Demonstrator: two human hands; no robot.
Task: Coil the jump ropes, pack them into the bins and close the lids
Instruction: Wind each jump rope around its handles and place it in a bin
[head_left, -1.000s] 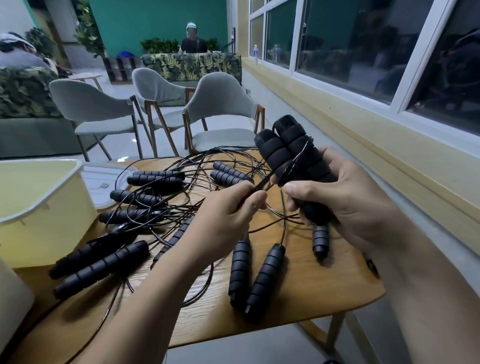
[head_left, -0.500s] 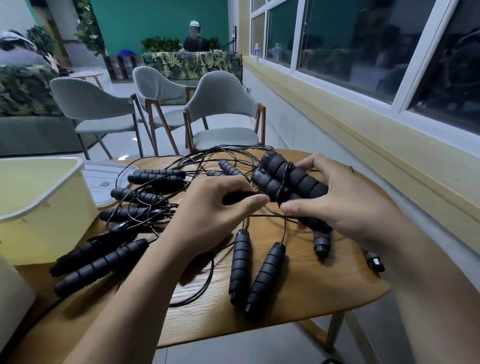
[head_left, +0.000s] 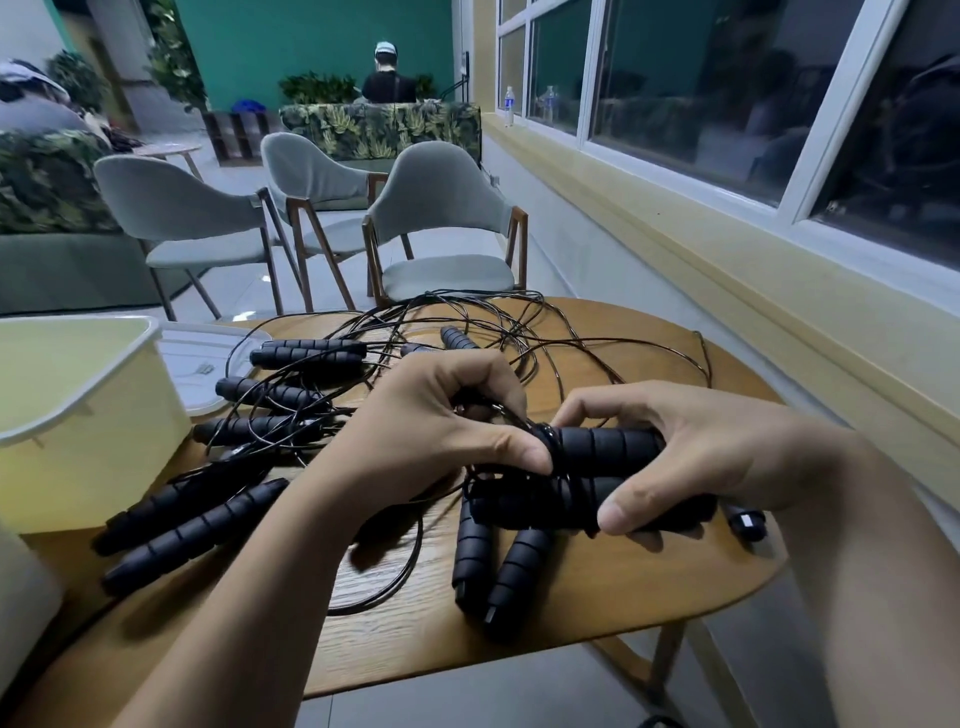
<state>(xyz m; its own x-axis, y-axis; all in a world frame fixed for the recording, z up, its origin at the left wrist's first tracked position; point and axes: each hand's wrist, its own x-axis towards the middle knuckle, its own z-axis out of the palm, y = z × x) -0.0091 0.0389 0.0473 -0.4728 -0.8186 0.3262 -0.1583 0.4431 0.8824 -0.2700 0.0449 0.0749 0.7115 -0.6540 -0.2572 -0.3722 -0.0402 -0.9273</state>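
2 black ribbed foam jump-rope handles (head_left: 602, 470) are held side by side, lying roughly level above the round wooden table (head_left: 649, 587), near its right edge. The right hand (head_left: 691, 457) is clamped round them, thumb pressed on the lower handle, fingers curled over the upper 1. The left hand (head_left: 441, 431) is pinching thin black cord (head_left: 558, 452) at the handles' left end, thumb tip against the wraps; the other fingers are curled shut. A few turns are already seen round the pair.

Risks, as judged:
- The trailing cord runs into the tangle of loose black cords (head_left: 467, 332) shared with other handle pairs (head_left: 306, 353); a pull could drag neighbours along or tighten a knot.
- Thin slick cord on foam: if the pinch is eased before the end is tucked, the wraps are likely to spring loose.
- The 2 handles (head_left: 493, 566) lying directly under the hands could be snagged and swept off the near edge.
- The pale yellow plastic bin (head_left: 83, 415) stands well apart at left, its white lid (head_left: 202, 364) beside it; a loose bundle could unwind in transit.
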